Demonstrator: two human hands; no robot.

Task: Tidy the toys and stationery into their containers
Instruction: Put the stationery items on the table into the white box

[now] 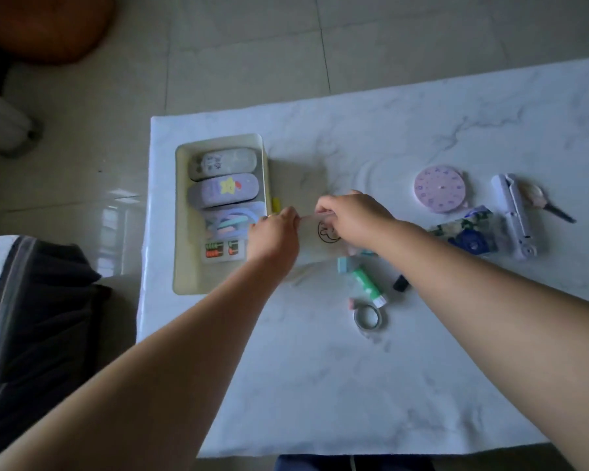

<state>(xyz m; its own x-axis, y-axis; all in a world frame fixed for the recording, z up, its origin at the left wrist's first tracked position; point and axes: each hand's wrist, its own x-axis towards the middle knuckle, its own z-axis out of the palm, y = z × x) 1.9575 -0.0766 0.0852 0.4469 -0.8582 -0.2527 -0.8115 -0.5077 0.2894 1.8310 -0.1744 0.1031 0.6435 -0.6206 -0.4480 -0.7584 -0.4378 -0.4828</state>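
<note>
Both hands meet over the white marble table (pixel 320 385), holding a translucent pouch (pixel 320 248) with a small black line drawing on its face. The left hand (pixel 274 234) pinches the pouch's left top corner, fingers curled on it; the right hand (pixel 349 215) grips the top edge just beside, fingers bent over it. The pouch sits just right of the cream bin (pixel 184 266), which stands at the table's left end. In the bin lie a grey case (pixel 223 163) at the far end, a purple case with a yellow star (pixel 225 192) next to it, then a clear pouch of pastel pieces (pixel 230 222) and a small card with red and green marks (pixel 220 251). A yellow stick (pixel 276 205) pokes out between the bin and the left hand. Nearer, partly under the pouch and right forearm, lie a green glue stick (pixel 368 283), a black-capped thing (pixel 401 283), a pink eraser (pixel 351 303) and a tape roll (pixel 368 317). Further right are a pink clock dial (pixel 439 189), a floral packet (pixel 466 229), a white folding tool (pixel 514 215) and a pencil stub (pixel 541 198).
</note>
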